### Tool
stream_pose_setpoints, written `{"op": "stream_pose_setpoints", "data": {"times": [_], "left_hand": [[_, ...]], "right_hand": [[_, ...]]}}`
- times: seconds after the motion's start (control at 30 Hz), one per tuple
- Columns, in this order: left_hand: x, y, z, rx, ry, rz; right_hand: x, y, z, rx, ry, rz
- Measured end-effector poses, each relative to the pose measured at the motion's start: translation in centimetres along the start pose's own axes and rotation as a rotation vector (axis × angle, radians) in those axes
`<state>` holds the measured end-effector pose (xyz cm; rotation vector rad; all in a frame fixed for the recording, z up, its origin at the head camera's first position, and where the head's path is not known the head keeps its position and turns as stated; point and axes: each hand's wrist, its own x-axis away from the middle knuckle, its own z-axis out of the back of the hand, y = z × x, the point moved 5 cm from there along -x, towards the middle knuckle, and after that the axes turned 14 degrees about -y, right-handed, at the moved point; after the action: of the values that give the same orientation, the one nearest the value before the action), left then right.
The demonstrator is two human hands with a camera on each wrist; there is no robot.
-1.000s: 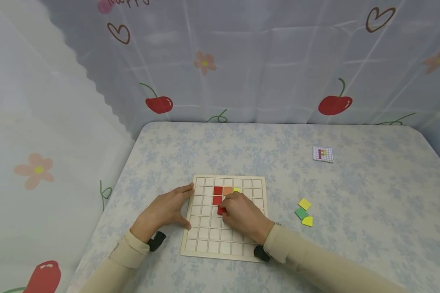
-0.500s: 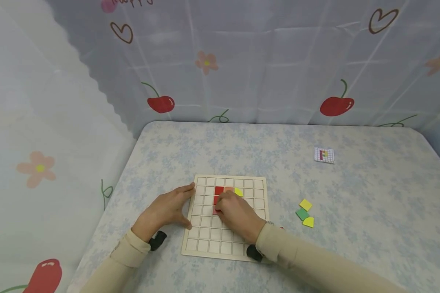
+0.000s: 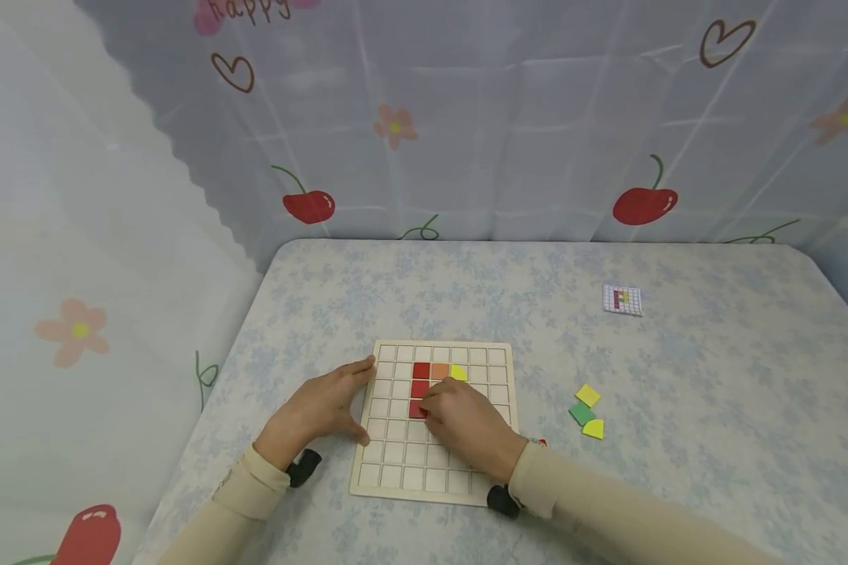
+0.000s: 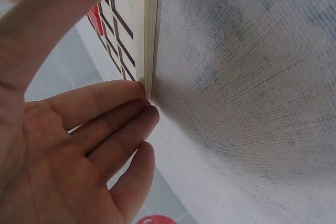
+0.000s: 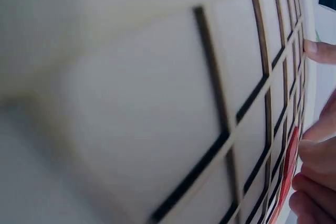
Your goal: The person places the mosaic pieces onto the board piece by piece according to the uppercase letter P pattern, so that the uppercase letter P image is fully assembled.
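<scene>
A pale wooden grid board lies on the table. My left hand steadies its left edge, fingers straight and thumb spread apart; the left wrist view shows fingertips against the board's side. Over the grid my right hand has curled fingers, pinching at the right edge of a red square tile, which lies in a cell. Above that tile are a second red tile and a third red tile, then an orange tile and a yellow quarter-round tile to the right. The right palm hides cells beneath it.
Right of the board lie a yellow square tile, a green square tile and a yellow rounded tile. A small red piece peeks out beside the right sleeve. Farther back is a small pattern card. A printed curtain hangs behind.
The lowest red tile, tilted in the right fingers a second ago, now lies in line below the other red tiles. The right hand shifted left, then slightly back right. The left hand stays put.
</scene>
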<state>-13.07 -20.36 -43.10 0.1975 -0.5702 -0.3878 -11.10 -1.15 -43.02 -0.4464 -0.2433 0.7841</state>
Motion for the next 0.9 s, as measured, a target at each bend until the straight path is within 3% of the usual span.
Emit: {"op": "stream_pose_setpoints", "data": {"times": [0.27, 0.53, 0.7, 0.9], "left_hand": [[0.1, 0.1, 0.0, -0.027, -0.003, -0.012], [0.1, 0.3, 0.0, -0.031, -0.011, 0.0], [0.1, 0.4, 0.1, -0.021, -0.01, -0.002], [0.0, 0.4, 0.1, -0.03, -0.01, -0.006]], "right_hand": [[4.8, 3.4, 1.4, -0.213, 0.041, -0.167], [10.4, 6.5, 1.8, -0.234, 0.068, -0.328], [12.6, 7.1, 2.0, -0.198, 0.09, -0.342], [13.8, 7.5, 1.5, -0.175, 0.095, -0.305]]}}
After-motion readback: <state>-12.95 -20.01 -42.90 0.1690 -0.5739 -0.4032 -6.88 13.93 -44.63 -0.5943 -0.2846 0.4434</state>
